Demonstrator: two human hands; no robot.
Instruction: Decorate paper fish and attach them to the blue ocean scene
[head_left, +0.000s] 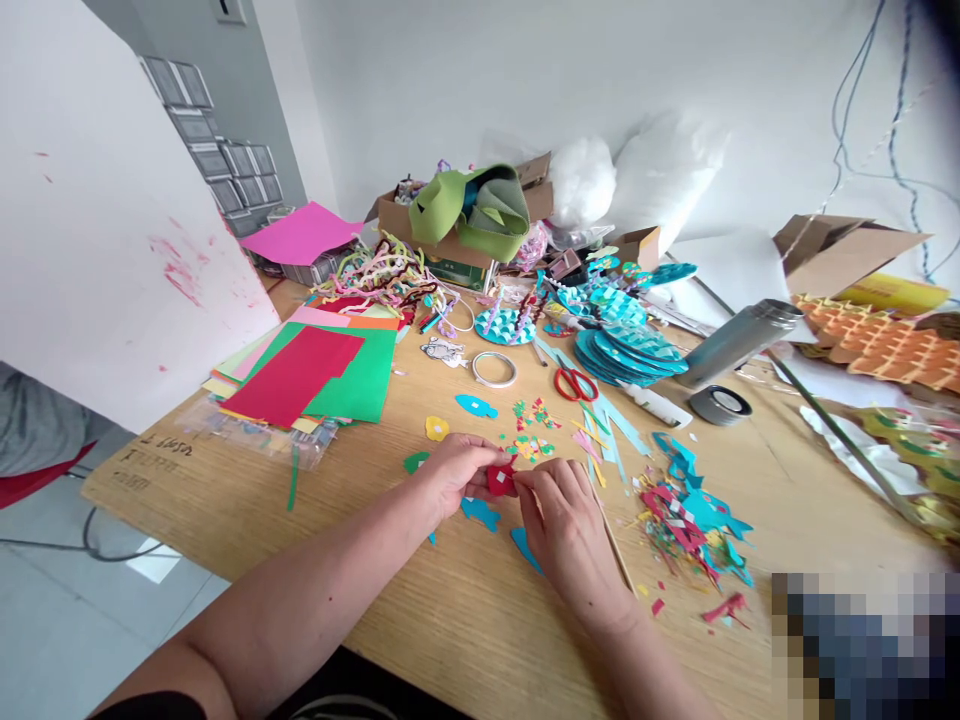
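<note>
Both the left hand [450, 470] and the right hand [562, 525] pinch a small red paper piece [501, 480] between their fingertips, with blue cutouts [480, 513] just under the fingers. This looks like fine fitting work on that piece, calling for a steady pinch. Coloured scraps [534, 445] lie just beyond the fingertips, with scissors [576, 383] and a tape ring [494, 369] farther off.

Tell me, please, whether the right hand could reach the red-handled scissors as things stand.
Probably yes: the scissors lie just beyond the right hand, with only flat paper scraps between. Its fingers, though, pinch a red paper piece.
</note>
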